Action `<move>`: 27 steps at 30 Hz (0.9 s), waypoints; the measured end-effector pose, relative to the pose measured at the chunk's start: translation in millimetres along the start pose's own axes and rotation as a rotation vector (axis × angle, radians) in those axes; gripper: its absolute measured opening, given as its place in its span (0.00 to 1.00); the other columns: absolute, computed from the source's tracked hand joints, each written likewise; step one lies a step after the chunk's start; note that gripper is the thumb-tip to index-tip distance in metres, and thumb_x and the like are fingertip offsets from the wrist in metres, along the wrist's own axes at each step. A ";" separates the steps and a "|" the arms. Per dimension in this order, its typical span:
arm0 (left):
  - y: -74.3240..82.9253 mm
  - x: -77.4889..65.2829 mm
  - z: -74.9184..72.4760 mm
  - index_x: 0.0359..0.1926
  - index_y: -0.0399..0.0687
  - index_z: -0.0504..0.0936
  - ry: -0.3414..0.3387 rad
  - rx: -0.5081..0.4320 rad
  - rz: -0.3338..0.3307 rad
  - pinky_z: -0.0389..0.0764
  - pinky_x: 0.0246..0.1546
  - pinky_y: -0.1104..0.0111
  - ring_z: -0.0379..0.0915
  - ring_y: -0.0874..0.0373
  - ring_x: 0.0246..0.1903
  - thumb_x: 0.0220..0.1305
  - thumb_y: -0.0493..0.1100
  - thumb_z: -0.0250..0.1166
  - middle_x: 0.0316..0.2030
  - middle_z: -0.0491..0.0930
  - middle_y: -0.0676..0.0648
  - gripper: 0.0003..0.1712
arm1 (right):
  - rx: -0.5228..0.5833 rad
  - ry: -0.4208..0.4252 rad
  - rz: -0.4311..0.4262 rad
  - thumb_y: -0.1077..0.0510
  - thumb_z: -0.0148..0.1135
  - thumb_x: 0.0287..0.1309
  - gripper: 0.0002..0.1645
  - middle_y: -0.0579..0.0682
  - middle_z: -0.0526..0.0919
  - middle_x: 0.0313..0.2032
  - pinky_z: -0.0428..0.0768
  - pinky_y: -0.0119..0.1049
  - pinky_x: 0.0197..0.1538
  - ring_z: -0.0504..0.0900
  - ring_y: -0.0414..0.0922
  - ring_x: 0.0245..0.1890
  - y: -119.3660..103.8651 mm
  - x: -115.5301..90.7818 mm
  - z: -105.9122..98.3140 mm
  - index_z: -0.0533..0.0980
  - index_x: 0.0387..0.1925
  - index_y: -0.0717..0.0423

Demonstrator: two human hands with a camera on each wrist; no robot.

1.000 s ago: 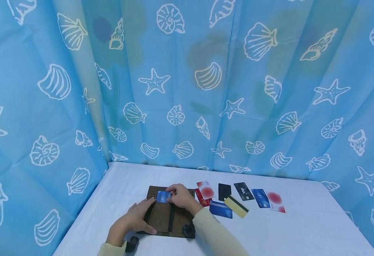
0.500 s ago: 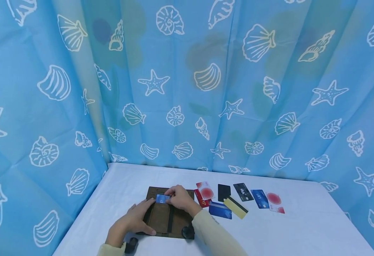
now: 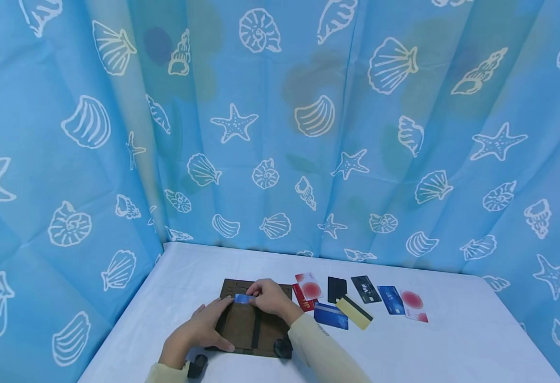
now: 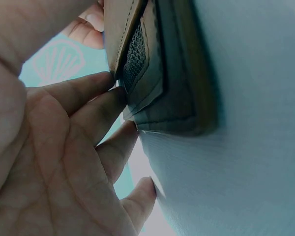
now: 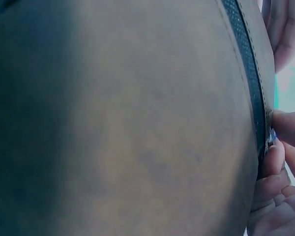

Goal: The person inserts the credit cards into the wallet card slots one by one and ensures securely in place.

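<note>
A brown leather wallet (image 3: 240,330) lies spread flat on the white cloth, with a dark strip down its middle. From its upper part sticks out a short band of a blue card (image 3: 243,299), the rest of it hidden in a pocket. My right hand (image 3: 271,298) pinches the card's right edge between thumb and fingers. My left hand (image 3: 205,325) rests along the wallet's left side, fingertips near the card and thumb on the lower edge. In the left wrist view, the left hand's fingers (image 4: 96,115) lie extended against the wallet's edge, beside a mesh-lined slot.
Right of the wallet several cards lie loose: a red card (image 3: 303,298), a white-and-red card (image 3: 310,287), a black card (image 3: 336,289), a blue card (image 3: 331,316), a yellow card (image 3: 353,312) and others further right. A blue shell-print curtain (image 3: 280,133) surrounds the table.
The blue card has slid down into the wallet's pocket, so less of it shows. My right hand has moved slightly down with it; my left hand stays in place.
</note>
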State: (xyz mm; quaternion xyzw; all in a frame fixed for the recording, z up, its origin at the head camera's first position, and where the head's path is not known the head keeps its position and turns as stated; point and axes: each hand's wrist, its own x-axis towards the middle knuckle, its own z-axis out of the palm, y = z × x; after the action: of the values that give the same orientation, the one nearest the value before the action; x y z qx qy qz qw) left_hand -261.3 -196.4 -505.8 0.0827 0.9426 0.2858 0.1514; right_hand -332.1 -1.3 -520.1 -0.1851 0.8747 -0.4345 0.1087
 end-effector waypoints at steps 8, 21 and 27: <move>-0.4 0.4 1.2 0.73 0.46 0.61 0.000 0.005 -0.008 0.46 0.74 0.37 0.54 0.38 0.73 0.37 0.52 0.84 0.71 0.63 0.37 0.63 | -0.002 -0.019 -0.023 0.60 0.66 0.61 0.02 0.46 0.78 0.29 0.77 0.35 0.37 0.75 0.43 0.31 0.1 -0.6 0.6 0.82 0.34 0.55; 2.8 0.7 0.5 0.72 0.44 0.62 0.001 0.014 -0.009 0.47 0.73 0.36 0.55 0.37 0.72 0.36 0.51 0.85 0.70 0.65 0.37 0.63 | 0.002 -0.066 -0.005 0.57 0.71 0.57 0.04 0.45 0.79 0.30 0.76 0.34 0.37 0.75 0.43 0.33 -0.9 -3.1 -1.9 0.83 0.33 0.52; 3.2 -0.5 -0.5 0.72 0.44 0.62 0.002 0.009 -0.015 0.47 0.73 0.36 0.55 0.37 0.72 0.36 0.50 0.85 0.70 0.66 0.37 0.63 | 0.015 -0.072 -0.005 0.56 0.72 0.56 0.05 0.43 0.79 0.32 0.76 0.35 0.38 0.75 0.42 0.34 1.5 -1.9 -0.3 0.83 0.34 0.50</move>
State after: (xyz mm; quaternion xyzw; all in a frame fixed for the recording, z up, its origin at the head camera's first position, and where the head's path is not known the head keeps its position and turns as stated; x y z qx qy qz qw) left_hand -260.8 -194.2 -503.5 0.0762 0.9446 0.2805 0.1524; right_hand -330.8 0.6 -521.1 -0.2021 0.8665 -0.4344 0.1403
